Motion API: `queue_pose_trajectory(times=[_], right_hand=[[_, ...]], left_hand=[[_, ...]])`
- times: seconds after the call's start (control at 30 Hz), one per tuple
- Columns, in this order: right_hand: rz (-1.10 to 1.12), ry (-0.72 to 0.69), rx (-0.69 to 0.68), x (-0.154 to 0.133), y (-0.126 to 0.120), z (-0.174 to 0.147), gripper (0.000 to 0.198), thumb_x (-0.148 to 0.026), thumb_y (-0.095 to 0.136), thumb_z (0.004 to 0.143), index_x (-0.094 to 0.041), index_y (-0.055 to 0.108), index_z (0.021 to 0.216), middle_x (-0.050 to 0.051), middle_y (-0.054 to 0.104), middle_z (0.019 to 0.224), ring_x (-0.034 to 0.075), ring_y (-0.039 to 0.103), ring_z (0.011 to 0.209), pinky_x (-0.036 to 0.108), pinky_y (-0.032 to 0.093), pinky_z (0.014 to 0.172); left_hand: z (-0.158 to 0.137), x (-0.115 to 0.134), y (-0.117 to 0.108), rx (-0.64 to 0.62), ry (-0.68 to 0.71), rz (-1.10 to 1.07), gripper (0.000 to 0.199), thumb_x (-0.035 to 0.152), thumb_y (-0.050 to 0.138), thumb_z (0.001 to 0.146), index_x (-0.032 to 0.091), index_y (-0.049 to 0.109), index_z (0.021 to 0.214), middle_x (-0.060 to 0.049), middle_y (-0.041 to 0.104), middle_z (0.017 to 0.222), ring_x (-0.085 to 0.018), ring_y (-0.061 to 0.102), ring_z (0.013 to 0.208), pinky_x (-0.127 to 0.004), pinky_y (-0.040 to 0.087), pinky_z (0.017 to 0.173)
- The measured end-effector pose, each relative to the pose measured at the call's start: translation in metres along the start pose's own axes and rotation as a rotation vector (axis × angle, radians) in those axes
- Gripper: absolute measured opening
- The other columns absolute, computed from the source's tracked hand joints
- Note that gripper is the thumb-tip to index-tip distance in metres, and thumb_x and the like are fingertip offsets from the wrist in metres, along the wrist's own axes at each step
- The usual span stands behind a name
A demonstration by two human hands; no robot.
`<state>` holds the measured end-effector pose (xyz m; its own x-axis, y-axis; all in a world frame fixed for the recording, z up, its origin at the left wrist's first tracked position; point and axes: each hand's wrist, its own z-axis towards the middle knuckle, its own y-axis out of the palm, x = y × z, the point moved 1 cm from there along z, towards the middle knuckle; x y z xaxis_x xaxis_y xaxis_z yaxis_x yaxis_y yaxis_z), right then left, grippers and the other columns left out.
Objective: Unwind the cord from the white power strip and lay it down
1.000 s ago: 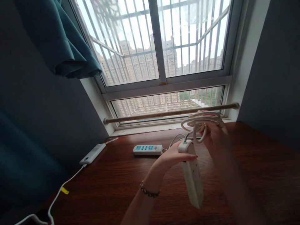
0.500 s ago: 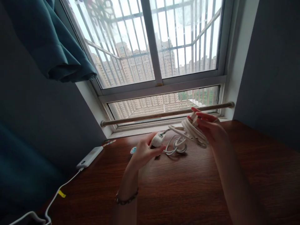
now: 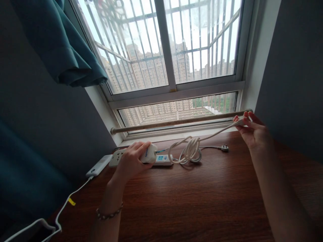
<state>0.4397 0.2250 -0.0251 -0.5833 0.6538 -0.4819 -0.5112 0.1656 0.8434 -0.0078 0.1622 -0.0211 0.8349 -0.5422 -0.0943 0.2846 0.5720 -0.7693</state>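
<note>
My left hand [image 3: 133, 159] is wrapped round a white power strip [image 3: 150, 154] marked with blue lettering, its cord end facing right. My right hand [image 3: 254, 131], out at the right near the sill, pinches the white plug [image 3: 241, 122] of that strip's cord. Between my hands the white cord [image 3: 193, 148] hangs in a loose bundle of loops, with one length drawn out to the plug. Behind the held strip lies a second power strip [image 3: 163, 160] with blue-tinted sockets. Its grey-white cord ends in a three-pin plug [image 3: 224, 148] on the table. The right plug's pins are hidden by my fingers.
At the left a white power bank [image 3: 99, 166] lies on the brown wooden table [image 3: 191, 201], with a white cable [image 3: 75, 192] running from it. A rail [image 3: 176, 123] crosses before the window. A teal curtain [image 3: 73, 60] hangs at the upper left.
My hands have moved apart, the left one leftward with the strip, the right one rightward with the plug. The coil has left my right hand and hangs lower, and the second strip's plug now shows.
</note>
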Motion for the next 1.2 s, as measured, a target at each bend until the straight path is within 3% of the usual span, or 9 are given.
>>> queue_pose_trajectory(times=[0.1, 0.23, 0.37, 0.53, 0.73, 0.93, 1.2], right_hand=[[-0.071, 0.009, 0.062, -0.011, -0.013, 0.004, 0.026, 0.011, 0.063, 0.064, -0.014, 0.065, 0.072, 0.003, 0.067, 0.087, 0.018, 0.064, 0.086, 0.04, 0.06, 0.084], [-0.219, 0.047, -0.023, -0.01, -0.053, -0.001, 0.022, -0.001, 0.074, 0.062, -0.015, 0.068, 0.078, 0.004, 0.067, 0.09, 0.021, 0.067, 0.083, 0.034, 0.061, 0.078], [-0.309, 0.189, -0.033, 0.018, -0.105, -0.019, 0.032, -0.007, 0.084, 0.049, -0.014, 0.069, 0.077, 0.005, 0.068, 0.082, 0.023, 0.069, 0.079, 0.027, 0.062, 0.065], [-0.353, 0.258, -0.021, 0.04, -0.148, -0.025, 0.047, -0.017, 0.092, 0.038, -0.013, 0.072, 0.08, 0.005, 0.067, 0.077, 0.022, 0.069, 0.078, 0.023, 0.06, 0.069], [-0.395, 0.296, -0.012, 0.053, -0.174, -0.025, 0.052, -0.024, 0.094, 0.036, -0.014, 0.071, 0.081, 0.003, 0.067, 0.079, 0.02, 0.069, 0.077, 0.02, 0.059, 0.068], [-0.49, 0.394, -0.044, 0.073, -0.192, -0.037, 0.054, -0.031, 0.093, 0.045, -0.016, 0.069, 0.09, 0.004, 0.067, 0.085, 0.022, 0.069, 0.079, 0.021, 0.059, 0.06], [-0.585, 0.512, -0.122, 0.084, -0.206, -0.038, 0.058, -0.038, 0.091, 0.053, -0.017, 0.066, 0.101, 0.006, 0.069, 0.087, 0.02, 0.068, 0.077, 0.029, 0.061, 0.071]], left_hand=[[-0.023, -0.025, 0.008, 0.017, -0.006, 0.058, 0.055, 0.034, 0.071, 0.075, 0.019, 0.051, 0.124, -0.011, 0.061, 0.113, -0.03, 0.056, 0.104, -0.041, 0.043, 0.091], [-0.058, -0.051, 0.028, -0.07, 0.01, 0.061, 0.055, 0.038, 0.069, 0.079, 0.022, 0.049, 0.127, -0.011, 0.061, 0.116, -0.03, 0.055, 0.107, -0.043, 0.041, 0.094], [-0.079, -0.055, 0.062, -0.169, 0.022, 0.02, 0.053, 0.039, 0.068, 0.08, 0.021, 0.05, 0.126, -0.011, 0.063, 0.113, -0.03, 0.058, 0.101, -0.043, 0.042, 0.089], [-0.091, -0.046, 0.098, -0.263, 0.011, -0.034, 0.064, 0.049, 0.075, 0.073, 0.02, 0.052, 0.125, -0.012, 0.063, 0.115, -0.031, 0.058, 0.103, -0.042, 0.043, 0.09], [-0.097, -0.04, 0.123, -0.328, -0.032, -0.077, 0.079, 0.056, 0.081, 0.063, 0.019, 0.051, 0.127, -0.011, 0.062, 0.115, -0.03, 0.058, 0.104, -0.04, 0.042, 0.092], [-0.097, -0.045, 0.142, -0.376, -0.091, -0.08, 0.082, 0.056, 0.083, 0.059, 0.02, 0.053, 0.127, -0.012, 0.063, 0.115, -0.032, 0.058, 0.104, -0.041, 0.043, 0.091], [-0.094, -0.046, 0.153, -0.43, -0.119, -0.087, 0.079, 0.055, 0.081, 0.062, 0.021, 0.054, 0.128, -0.011, 0.061, 0.12, -0.032, 0.056, 0.108, -0.041, 0.041, 0.095]])
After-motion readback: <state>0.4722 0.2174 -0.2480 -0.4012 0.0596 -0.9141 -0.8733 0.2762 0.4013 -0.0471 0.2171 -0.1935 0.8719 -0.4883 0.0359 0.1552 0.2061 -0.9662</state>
